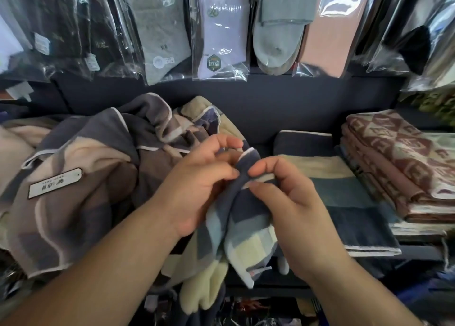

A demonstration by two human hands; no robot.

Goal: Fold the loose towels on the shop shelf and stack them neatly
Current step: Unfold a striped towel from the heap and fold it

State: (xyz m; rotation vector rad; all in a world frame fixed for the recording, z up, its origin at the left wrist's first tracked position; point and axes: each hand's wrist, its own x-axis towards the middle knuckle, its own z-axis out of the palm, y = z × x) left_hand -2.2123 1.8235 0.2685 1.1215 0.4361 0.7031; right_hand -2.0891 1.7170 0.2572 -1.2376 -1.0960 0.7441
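A blue, grey and cream checked towel (242, 229) hangs bunched over the shelf's front edge. My left hand (199, 185) and my right hand (285, 202) both pinch its white-trimmed top corner between thumb and fingers, close together. A heap of loose brown, grey and cream towels (81, 178) with a white label lies to the left. A folded blue and cream towel (344, 202) lies flat on the right of the shelf.
A neat stack of red-brown patterned towels (403, 168) stands at the far right. Packaged socks (219, 30) hang on the dark back wall above. More goods fill the lower shelf below the front edge.
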